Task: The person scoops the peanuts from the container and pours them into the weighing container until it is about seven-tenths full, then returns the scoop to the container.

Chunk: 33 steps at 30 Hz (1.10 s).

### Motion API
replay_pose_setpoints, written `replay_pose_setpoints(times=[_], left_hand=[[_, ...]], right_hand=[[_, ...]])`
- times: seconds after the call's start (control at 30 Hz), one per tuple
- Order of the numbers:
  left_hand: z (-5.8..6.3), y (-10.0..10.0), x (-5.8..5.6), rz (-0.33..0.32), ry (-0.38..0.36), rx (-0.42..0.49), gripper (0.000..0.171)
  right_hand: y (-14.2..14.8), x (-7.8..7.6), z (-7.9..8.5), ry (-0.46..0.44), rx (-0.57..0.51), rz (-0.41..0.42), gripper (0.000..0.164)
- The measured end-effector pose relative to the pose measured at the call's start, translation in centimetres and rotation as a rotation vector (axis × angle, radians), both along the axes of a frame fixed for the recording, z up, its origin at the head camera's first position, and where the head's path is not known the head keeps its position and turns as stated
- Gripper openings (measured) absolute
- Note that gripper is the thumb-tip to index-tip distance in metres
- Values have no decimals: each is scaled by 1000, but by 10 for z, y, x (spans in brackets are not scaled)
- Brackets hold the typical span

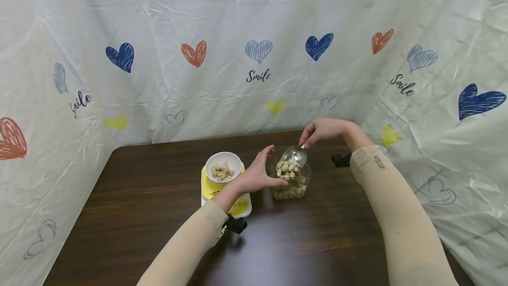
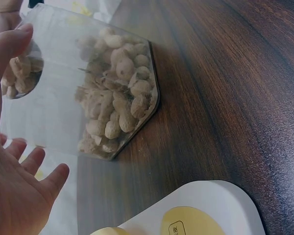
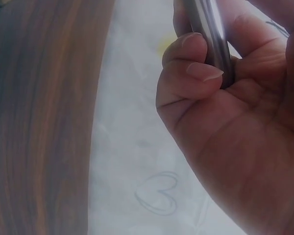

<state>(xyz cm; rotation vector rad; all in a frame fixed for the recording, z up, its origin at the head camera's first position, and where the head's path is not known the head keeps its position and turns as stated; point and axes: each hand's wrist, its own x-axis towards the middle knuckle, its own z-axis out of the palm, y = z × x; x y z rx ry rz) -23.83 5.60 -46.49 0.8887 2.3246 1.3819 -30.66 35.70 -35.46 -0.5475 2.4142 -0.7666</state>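
A clear plastic container (image 1: 290, 194) of unshelled peanuts (image 2: 120, 95) stands on the table. My left hand (image 1: 259, 175) spans its left side near the rim, thumb toward the front and fingers toward the back. In my right hand (image 1: 324, 130) is the handle of a metal scoop (image 1: 295, 156), gripped from above. The scoop tilts down inside the container mouth, with peanuts at its front. In the right wrist view, curled fingers (image 3: 196, 81) wrap the shiny handle (image 3: 213, 39); the scoop's bowl is outside that view.
Left of the container, a white bowl (image 1: 211, 160) holding several peanuts sits on a yellow and white kitchen scale (image 1: 207, 187). My left forearm partly covers the scale. The dark wooden table (image 1: 151, 197) meets a white curtain (image 1: 222, 114) printed with hearts at the back and sides.
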Motion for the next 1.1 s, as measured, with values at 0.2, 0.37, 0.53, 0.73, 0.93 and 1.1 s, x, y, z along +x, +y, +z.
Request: replay_pose_setpoints(times=[0.2, 0.37, 0.53, 0.73, 0.93, 1.1], left_hand=[[2, 2, 1, -5, -2, -1, 118], [4, 3, 2, -9, -2, 5, 118], [4, 3, 1, -3, 2, 10, 116], [3, 1, 3, -7, -9, 2, 119], [5, -6, 7, -20, -2, -8, 131], [13, -25, 12, -7, 51, -22, 132]], right_hand=[[4, 1, 10, 0, -13, -13, 25], [10, 3, 19, -5, -22, -51, 25], [16, 5, 21, -7, -58, -32, 24], [23, 7, 15, -13, -115, -41, 24], [26, 13, 6, 22, -128, -76, 25], [27, 19, 2, 36, -149, -85, 26]])
